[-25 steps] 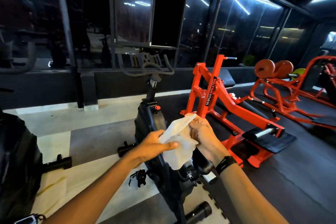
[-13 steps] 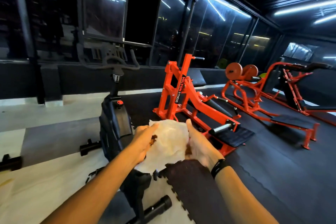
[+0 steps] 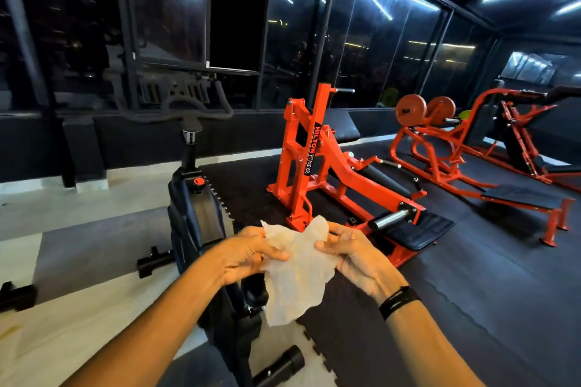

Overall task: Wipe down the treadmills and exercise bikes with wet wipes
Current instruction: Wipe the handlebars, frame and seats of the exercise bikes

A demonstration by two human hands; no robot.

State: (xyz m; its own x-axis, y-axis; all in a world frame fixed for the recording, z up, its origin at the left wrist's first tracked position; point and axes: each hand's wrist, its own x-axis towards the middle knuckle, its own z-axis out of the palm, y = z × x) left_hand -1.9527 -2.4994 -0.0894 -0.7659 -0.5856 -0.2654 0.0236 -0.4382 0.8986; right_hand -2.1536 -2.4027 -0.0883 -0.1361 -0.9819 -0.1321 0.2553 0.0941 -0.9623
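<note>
A crumpled white wet wipe [image 3: 298,273] hangs spread between both hands at the centre of the view. My left hand [image 3: 248,256] pinches its left edge and my right hand [image 3: 355,256], with a black band on the wrist, pinches its right edge. Just below and left of the hands stands a black exercise bike [image 3: 196,220], its handlebars [image 3: 176,110] raised against the dark window. The hands hold the wipe in the air above the bike's rear part and do not touch the bike.
An orange weight machine [image 3: 317,173] stands right of the bike on black rubber matting [image 3: 471,292]. A second orange machine [image 3: 471,148] with weight plates is at the far right. Another black machine's foot [image 3: 17,297] shows at the left edge. Dark glass walls close the back.
The view has swung, so the bike and orange machine sit differently in frame. The wipe, bunched between the hands a second ago, is now pulled open and hangs lower.
</note>
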